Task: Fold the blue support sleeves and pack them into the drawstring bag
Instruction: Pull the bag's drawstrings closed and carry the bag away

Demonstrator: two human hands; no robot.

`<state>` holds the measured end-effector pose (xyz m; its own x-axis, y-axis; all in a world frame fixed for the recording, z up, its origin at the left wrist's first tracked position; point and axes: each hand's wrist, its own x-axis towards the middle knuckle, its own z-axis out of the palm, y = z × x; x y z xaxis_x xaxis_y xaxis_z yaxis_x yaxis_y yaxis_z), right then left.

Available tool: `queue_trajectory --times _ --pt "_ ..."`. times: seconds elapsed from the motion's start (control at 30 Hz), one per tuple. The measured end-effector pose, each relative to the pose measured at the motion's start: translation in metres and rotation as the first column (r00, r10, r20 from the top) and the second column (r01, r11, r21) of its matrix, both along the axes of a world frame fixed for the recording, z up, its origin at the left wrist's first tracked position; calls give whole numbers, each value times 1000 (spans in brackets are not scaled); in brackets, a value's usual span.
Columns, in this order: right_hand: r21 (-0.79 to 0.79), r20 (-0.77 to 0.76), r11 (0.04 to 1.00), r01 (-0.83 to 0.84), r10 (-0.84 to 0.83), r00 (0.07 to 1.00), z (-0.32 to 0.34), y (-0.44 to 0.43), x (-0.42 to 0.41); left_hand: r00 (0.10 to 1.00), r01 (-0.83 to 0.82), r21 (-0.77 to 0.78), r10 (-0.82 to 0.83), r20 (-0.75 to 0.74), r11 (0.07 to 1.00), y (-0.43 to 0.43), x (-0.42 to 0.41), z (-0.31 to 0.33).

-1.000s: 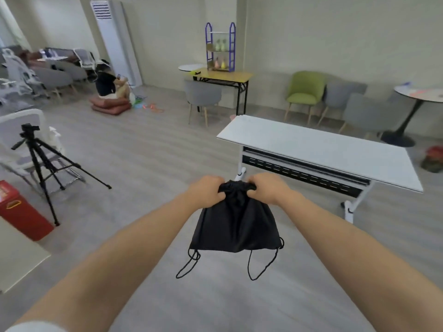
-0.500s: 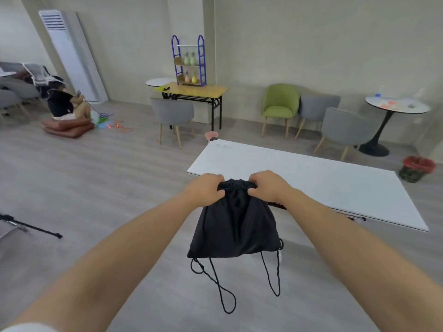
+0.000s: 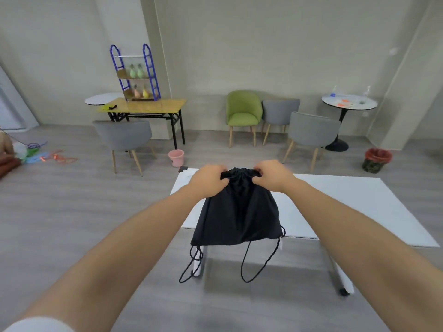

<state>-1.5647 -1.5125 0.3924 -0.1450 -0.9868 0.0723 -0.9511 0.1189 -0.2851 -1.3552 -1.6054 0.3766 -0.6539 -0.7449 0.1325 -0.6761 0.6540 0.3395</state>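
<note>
A black drawstring bag (image 3: 238,212) hangs in the air in front of me, its gathered mouth at the top and two cord loops dangling below. My left hand (image 3: 208,180) grips the left side of the mouth. My right hand (image 3: 273,174) grips the right side. Both arms are stretched forward, holding the bag above the near left part of a white table (image 3: 335,202). No blue support sleeves show anywhere in view.
Beyond the white table stand a pink bucket (image 3: 176,158), a grey chair (image 3: 123,140), a yellow table (image 3: 143,107) with a blue rack, a green chair (image 3: 243,113), two more grey chairs, a round table (image 3: 348,104) and a red-lined bin (image 3: 377,160). Cords lie on the floor far left.
My view has turned right and come closer to the white table, which now lies straight ahead under the bag. Both hands keep their grip on the bag's mouth.
</note>
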Motion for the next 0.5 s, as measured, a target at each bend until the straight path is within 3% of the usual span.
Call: queue_trajectory --times 0.23,0.43,0.5 --pt "95 68 995 9 -15 998 -64 -129 -68 998 17 74 -21 55 997 -130 -68 -55" --pt "258 179 966 26 -74 981 -142 -214 -121 989 -52 216 21 144 975 -207 -124 -124" --pt "259 201 965 45 -99 975 -155 -243 -138 992 -93 234 69 109 968 -231 -142 -137"
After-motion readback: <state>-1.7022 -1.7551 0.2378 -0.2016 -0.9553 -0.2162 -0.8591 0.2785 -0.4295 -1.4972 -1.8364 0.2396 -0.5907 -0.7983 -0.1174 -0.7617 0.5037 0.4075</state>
